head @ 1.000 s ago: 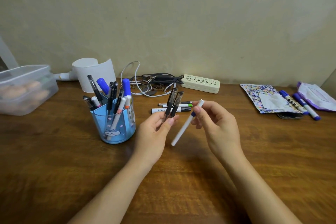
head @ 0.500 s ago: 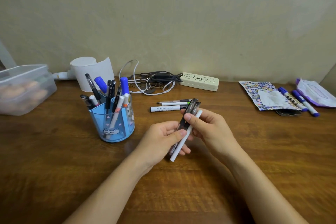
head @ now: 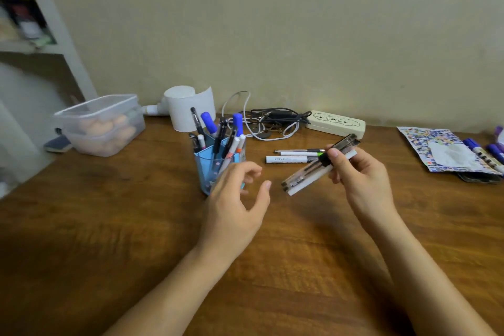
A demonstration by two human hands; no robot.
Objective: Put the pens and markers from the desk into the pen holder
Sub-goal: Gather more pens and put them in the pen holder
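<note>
My right hand (head: pixel 357 172) grips a bundle of pens (head: pixel 308 174), two dark ones and a white one, tilted above the desk. My left hand (head: pixel 234 202) hovers with fingers apart and nothing in it, just in front of the blue pen holder (head: pixel 207 163), partly hiding it. The holder stands upright and contains several pens and markers. Three pens (head: pixel 294 155) lie on the desk behind the bundle. Blue-capped markers (head: pixel 482 154) rest at the far right, on and beside a patterned pouch.
A clear plastic box (head: pixel 101 125) sits at the left, by a white shelf unit (head: pixel 41 35). A white paper roll (head: pixel 188 109), tangled cables (head: pixel 270 123) and a white power strip (head: pixel 335 123) line the wall. The patterned pouch (head: pixel 433 144) lies at the right.
The left hand let go of the two dark pens and moved left toward the holder. The right hand now holds all three pens together. The camera view has turned leftward.
</note>
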